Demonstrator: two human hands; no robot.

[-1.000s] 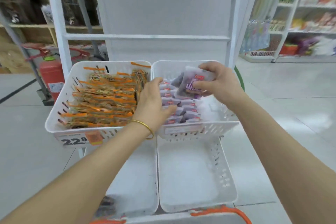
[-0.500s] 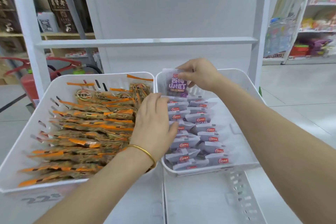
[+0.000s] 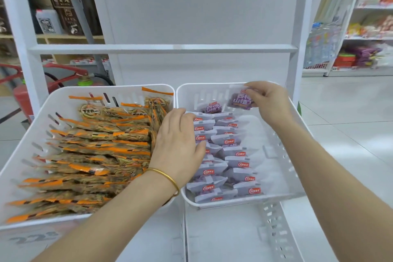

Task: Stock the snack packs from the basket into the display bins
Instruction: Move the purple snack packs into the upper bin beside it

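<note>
Since half a second ago the right hand (image 3: 270,102) has carried its snack pack (image 3: 240,100) from the back left of the right bin (image 3: 278,151) to the back right, and a standing pack (image 3: 212,109) now shows at the back of the left column. The left hand (image 3: 178,144) has stayed put, fingers fairly straight and laid flat on the purple packs (image 3: 229,155), seemingly holding the rows in place. The right hand pinches the snack pack by its top edge between thumb and fingertips, just above the second column's back end. This bin looks roughly two-thirds stocked: two columns stand in it, while a strip along its right wall holds none yet. The left bin (image 3: 32,155) is packed with orange packs (image 3: 95,149) and looks finished. A lower bin (image 3: 223,236) shows no packs. With the basket out of view, I cannot tell how many packs remain.
</note>
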